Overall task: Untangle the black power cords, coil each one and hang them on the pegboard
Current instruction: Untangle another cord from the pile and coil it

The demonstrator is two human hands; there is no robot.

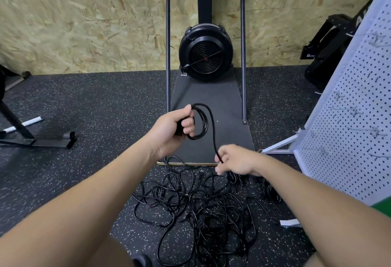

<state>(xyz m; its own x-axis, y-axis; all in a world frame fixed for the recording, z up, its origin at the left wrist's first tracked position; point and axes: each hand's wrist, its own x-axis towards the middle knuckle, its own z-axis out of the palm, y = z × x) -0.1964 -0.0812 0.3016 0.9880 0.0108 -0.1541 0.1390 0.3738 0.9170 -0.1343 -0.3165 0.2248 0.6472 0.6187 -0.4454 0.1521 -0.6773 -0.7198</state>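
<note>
- Your left hand (176,128) is raised in front of you, its grip curled round a small coil (200,123) of one black cord, a few loops made
- Your right hand (233,160), lower, pinches the same cord's free run, ready to feed it
- The tangled cords (196,205) lie on the floor below both hands, mostly unsorted
- The pegboard (347,118) at the right shows bare hooks; nothing is hung yet

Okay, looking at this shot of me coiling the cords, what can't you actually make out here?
- Head view: where the coil starts; the left hand covers that end in its grip.
- How many cords make up the tangled pile; strands overlap, and the arms cover its edges.
- Pegboard: cut off by the right edge; its hooks are thin and blurred.
- Right hand: its fingertips are motion-blurred.
</note>
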